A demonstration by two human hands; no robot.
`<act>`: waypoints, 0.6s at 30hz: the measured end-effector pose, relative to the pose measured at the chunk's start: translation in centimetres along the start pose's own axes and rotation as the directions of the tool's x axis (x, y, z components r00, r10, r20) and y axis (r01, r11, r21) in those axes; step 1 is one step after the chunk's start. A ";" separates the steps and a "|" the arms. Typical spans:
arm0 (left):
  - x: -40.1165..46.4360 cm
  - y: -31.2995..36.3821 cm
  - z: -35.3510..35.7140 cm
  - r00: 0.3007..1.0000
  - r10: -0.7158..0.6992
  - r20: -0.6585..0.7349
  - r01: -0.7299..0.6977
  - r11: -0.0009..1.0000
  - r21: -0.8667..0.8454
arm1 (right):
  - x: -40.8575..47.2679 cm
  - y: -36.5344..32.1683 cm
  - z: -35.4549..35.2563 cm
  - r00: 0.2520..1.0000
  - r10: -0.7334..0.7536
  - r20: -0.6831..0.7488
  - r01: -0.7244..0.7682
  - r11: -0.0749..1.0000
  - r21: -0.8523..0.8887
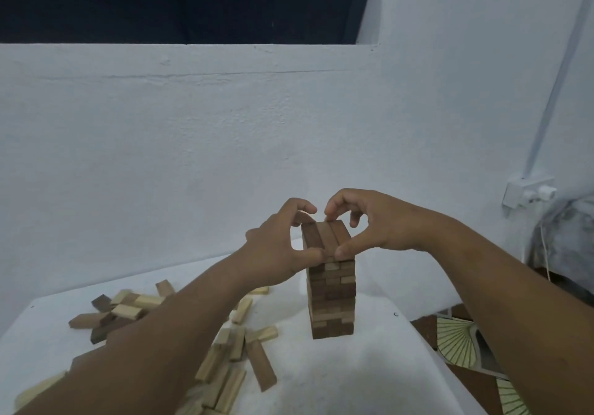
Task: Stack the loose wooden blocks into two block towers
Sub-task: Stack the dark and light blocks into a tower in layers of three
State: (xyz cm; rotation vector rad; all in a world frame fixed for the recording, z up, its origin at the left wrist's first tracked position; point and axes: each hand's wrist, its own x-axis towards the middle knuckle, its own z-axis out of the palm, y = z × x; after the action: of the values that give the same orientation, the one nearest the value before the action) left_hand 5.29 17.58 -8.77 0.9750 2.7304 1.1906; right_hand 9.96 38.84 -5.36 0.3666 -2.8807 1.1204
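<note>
One block tower (pixel 332 295) of light and dark wooden blocks stands on the white table (pixel 369 366), right of centre. Its top layer (pixel 324 236) is three dark blocks side by side. My left hand (pixel 279 247) pinches that top layer from the left, thumb on the near end and fingers curled over the far end. My right hand (pixel 369 222) pinches it from the right in the same way, thumb at the near end. Loose blocks (pixel 238 360) lie scattered on the table to the left of the tower. No second tower shows.
A heap of loose blocks (pixel 122 310) lies at the far left of the table, partly hidden by my left forearm. A white wall rises close behind the table. A wall socket (pixel 527 191) sits at the right, and patterned floor (pixel 459 344) shows beyond the table's right edge.
</note>
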 end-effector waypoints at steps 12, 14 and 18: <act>-1.1 -0.9 -1.8 0.998 0.017 0.058 -0.016 0.999 -0.028 | -0.3 -0.5 -1.1 1.000 0.000 0.018 0.002 0.996 -0.091; -1.9 -1.4 -3.3 0.999 0.032 0.019 -0.031 0.999 -0.043 | 0.0 -2.1 -1.1 0.996 -0.056 -0.070 0.045 0.988 -0.148; -4.4 -3.6 -7.1 0.995 0.022 -0.094 -0.025 0.999 -0.027 | 1.4 -6.5 1.3 0.951 -0.182 -0.251 0.143 0.976 -0.166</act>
State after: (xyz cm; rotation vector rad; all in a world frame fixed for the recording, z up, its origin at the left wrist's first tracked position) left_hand 5.17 8.61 -7.10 0.9750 2.7723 1.3069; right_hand 10.17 33.02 -1.85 0.4059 -2.6223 0.8538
